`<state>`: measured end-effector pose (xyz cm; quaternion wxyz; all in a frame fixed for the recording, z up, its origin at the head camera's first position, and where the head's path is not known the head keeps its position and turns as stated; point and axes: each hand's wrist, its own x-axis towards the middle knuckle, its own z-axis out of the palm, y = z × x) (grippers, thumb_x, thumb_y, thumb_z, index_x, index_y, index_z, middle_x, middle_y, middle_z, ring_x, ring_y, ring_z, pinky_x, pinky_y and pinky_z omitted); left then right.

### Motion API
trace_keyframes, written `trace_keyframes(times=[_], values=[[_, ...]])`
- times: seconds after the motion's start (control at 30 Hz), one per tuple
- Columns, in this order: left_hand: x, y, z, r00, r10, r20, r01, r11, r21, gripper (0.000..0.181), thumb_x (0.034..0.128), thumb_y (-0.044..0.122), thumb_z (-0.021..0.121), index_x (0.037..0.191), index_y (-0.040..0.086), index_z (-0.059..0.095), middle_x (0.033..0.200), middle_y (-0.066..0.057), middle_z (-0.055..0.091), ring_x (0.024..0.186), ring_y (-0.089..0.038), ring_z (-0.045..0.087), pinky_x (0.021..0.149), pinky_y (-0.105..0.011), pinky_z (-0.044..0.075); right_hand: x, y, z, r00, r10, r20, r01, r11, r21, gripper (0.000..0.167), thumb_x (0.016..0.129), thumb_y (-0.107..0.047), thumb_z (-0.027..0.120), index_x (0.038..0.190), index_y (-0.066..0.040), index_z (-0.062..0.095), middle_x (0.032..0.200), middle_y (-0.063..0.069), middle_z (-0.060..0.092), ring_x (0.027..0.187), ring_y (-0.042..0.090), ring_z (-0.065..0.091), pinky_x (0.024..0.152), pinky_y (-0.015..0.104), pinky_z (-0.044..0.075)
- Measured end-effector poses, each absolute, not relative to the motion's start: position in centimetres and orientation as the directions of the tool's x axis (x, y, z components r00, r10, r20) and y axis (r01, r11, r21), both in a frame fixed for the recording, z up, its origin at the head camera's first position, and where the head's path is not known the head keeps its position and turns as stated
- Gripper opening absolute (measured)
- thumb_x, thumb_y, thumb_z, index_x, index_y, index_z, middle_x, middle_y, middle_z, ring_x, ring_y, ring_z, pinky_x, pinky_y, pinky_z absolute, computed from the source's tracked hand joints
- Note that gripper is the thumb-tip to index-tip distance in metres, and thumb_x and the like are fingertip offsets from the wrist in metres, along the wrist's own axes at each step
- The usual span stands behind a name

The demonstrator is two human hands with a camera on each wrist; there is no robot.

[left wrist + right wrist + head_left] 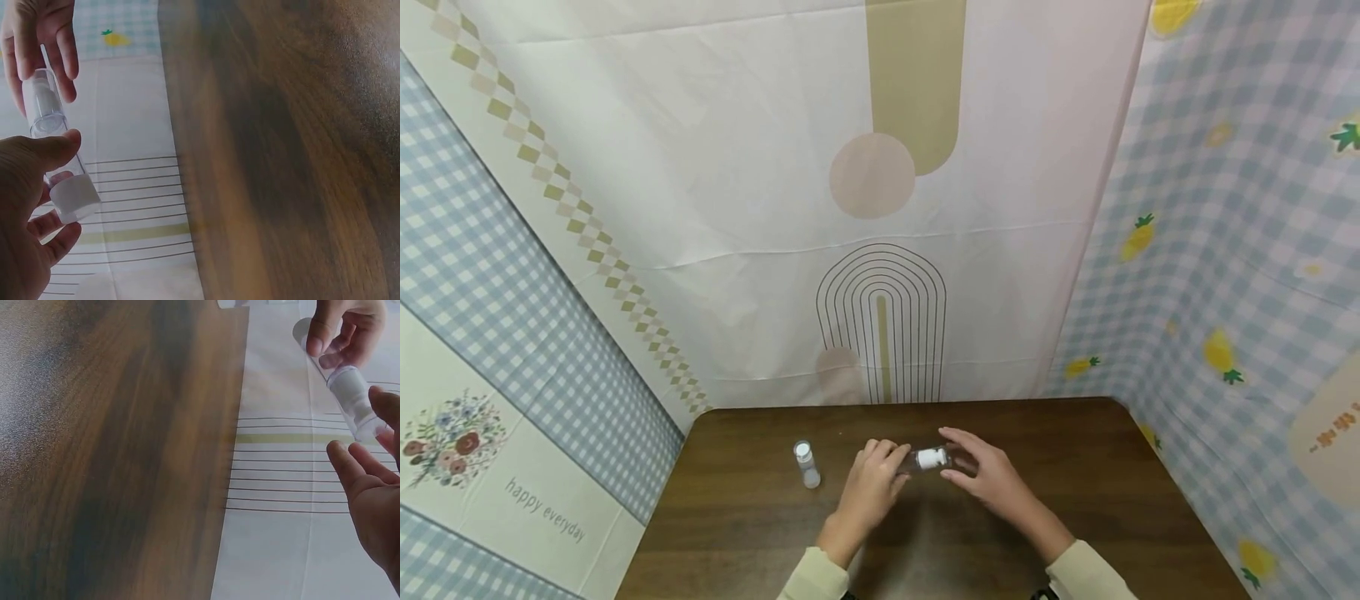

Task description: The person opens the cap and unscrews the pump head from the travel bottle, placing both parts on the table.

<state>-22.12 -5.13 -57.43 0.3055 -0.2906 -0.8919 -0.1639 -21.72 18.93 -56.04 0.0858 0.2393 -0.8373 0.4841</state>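
A clear bottle with a white pump part inside [932,457] is held above the table, lying nearly sideways. My left hand [871,479] grips its body between thumb and fingers; in the left wrist view the white bottom [75,197] sticks out beside the fingers. Around the clear-capped end, my right hand [996,483] has its thumb and fingers spread apart. The right wrist view shows these fingers [355,467] close to the cap end [365,425]; whether they touch it is unclear. A second small bottle with a white top [807,464] stands on the table, left of my left hand.
The brown wooden table [737,533] reaches back to a white patterned cloth [760,325] hanging behind it. Blue checked cloth hangs on both sides, with lemon and pineapple prints on the right one [1187,292].
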Motion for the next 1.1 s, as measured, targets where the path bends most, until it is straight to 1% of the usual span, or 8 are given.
trace_keyframes(times=[0.1, 0.2, 0.27, 0.33, 0.5, 0.67, 0.73, 1.1], values=[[-22.0, -4.8, -57.6, -0.648, 0.419, 0.636, 0.62, 0.775, 0.121, 0.049, 0.0724, 0.021, 0.094, 0.116, 0.012, 0.076, 0.101, 0.001, 0.07, 0.091, -0.019, 0.062, 0.071, -0.033, 0.051, -21.7, 18.6, -56.0, -0.88, -0.301, 0.368, -0.47, 0.432, -0.769, 0.054, 0.083, 0.0, 0.083, 0.133, -0.006, 0.065, 0.134, 0.015, 0.067, 0.113, 0.03, 0.07, 0.092, 0.03, 0.059], [-22.0, -4.5, -57.6, -0.652, 0.42, 0.631, 0.619, 0.776, 0.123, 0.048, 0.072, 0.021, 0.094, 0.116, 0.013, 0.076, 0.101, 0.001, 0.07, 0.091, -0.019, 0.062, 0.071, -0.033, 0.051, -21.7, 18.4, -56.1, -0.899, -0.281, 0.336, -0.434, 0.462, -0.774, 0.044, 0.083, 0.001, 0.082, 0.125, -0.009, 0.07, 0.125, 0.01, 0.07, 0.11, 0.026, 0.07, 0.089, 0.027, 0.059], [-21.9, -4.3, -57.7, -0.651, 0.423, 0.63, 0.619, 0.776, 0.12, 0.048, 0.0722, 0.021, 0.094, 0.116, 0.013, 0.075, 0.101, 0.001, 0.07, 0.092, -0.019, 0.062, 0.071, -0.033, 0.051, -21.6, 18.3, -56.1, -0.911, -0.271, 0.312, -0.409, 0.482, -0.775, 0.04, 0.084, 0.001, 0.081, 0.122, -0.01, 0.071, 0.12, 0.008, 0.071, 0.109, 0.025, 0.07, 0.088, 0.025, 0.059], [-21.9, -4.2, -57.7, -0.651, 0.422, 0.631, 0.62, 0.775, 0.121, 0.048, 0.072, 0.021, 0.094, 0.116, 0.013, 0.075, 0.101, 0.001, 0.07, 0.092, -0.019, 0.062, 0.071, -0.033, 0.051, -21.5, 18.1, -56.1, -0.921, -0.261, 0.289, -0.384, 0.487, -0.784, 0.038, 0.085, 0.001, 0.081, 0.12, -0.009, 0.071, 0.118, 0.007, 0.071, 0.109, 0.025, 0.07, 0.087, 0.025, 0.06], [-21.8, -4.1, -57.7, -0.652, 0.422, 0.631, 0.621, 0.774, 0.124, 0.049, 0.0725, 0.021, 0.094, 0.117, 0.014, 0.075, 0.102, 0.0, 0.07, 0.092, -0.02, 0.062, 0.072, -0.033, 0.051, -21.4, 18.0, -55.9, -0.937, -0.242, 0.252, -0.342, 0.485, -0.805, 0.036, 0.085, 0.003, 0.08, 0.12, -0.004, 0.071, 0.118, 0.009, 0.071, 0.11, 0.028, 0.07, 0.087, 0.026, 0.06], [-21.9, -3.9, -57.7, -0.641, 0.429, 0.636, 0.626, 0.772, 0.111, 0.048, 0.0727, 0.022, 0.094, 0.115, 0.014, 0.075, 0.101, 0.0, 0.07, 0.091, -0.02, 0.061, 0.072, -0.033, 0.051, -21.4, 18.3, -56.1, -0.943, -0.232, 0.237, -0.323, 0.481, -0.815, 0.035, 0.085, 0.001, 0.08, 0.117, -0.012, 0.072, 0.117, 0.008, 0.071, 0.11, 0.027, 0.07, 0.086, 0.026, 0.06], [-21.9, -3.8, -57.7, -0.636, 0.435, 0.638, 0.63, 0.77, 0.104, 0.048, 0.0718, 0.021, 0.094, 0.115, 0.014, 0.075, 0.1, 0.0, 0.07, 0.09, -0.02, 0.061, 0.071, -0.033, 0.051, -21.4, 18.4, -56.3, -0.943, -0.231, 0.239, -0.323, 0.471, -0.821, 0.035, 0.085, 0.001, 0.08, 0.116, -0.012, 0.072, 0.116, 0.007, 0.071, 0.109, 0.027, 0.07, 0.086, 0.026, 0.06], [-22.0, -3.7, -58.1, -0.637, 0.446, 0.629, 0.623, 0.779, 0.079, 0.048, 0.0716, 0.024, 0.094, 0.113, 0.012, 0.075, 0.098, -0.001, 0.069, 0.088, -0.018, 0.063, 0.075, -0.032, 0.055, -21.6, 19.7, -56.5, -0.94, -0.215, 0.265, -0.335, 0.444, -0.831, 0.035, 0.083, 0.004, 0.081, 0.116, -0.006, 0.073, 0.113, 0.008, 0.071, 0.101, 0.018, 0.07, 0.086, 0.025, 0.06]])
